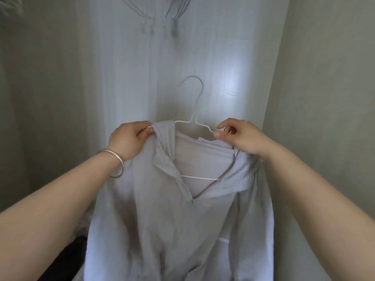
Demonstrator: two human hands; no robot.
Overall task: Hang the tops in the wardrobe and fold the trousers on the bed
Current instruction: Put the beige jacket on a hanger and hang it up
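A pale grey zip-front top (pixel 162 209) hangs in front of me on a white wire hanger (pixel 194 116), whose hook points up and left. My left hand (pixel 129 138), with a silver bangle on the wrist, pinches the top's left collar edge at the hanger's left shoulder. My right hand (pixel 239 136) pinches the hanger's right shoulder, with the top's right side bunched under the wrist. The zip is open down to mid-chest, and the hanger's lower bar shows inside the opening.
The white back panel of the wardrobe (pixel 142 67) fills the view behind the top. Several empty white hangers (pixel 162 15) hang at the top centre. A beige wall (pixel 324 98) stands to the right. Dark items (pixel 67 258) lie low at the left.
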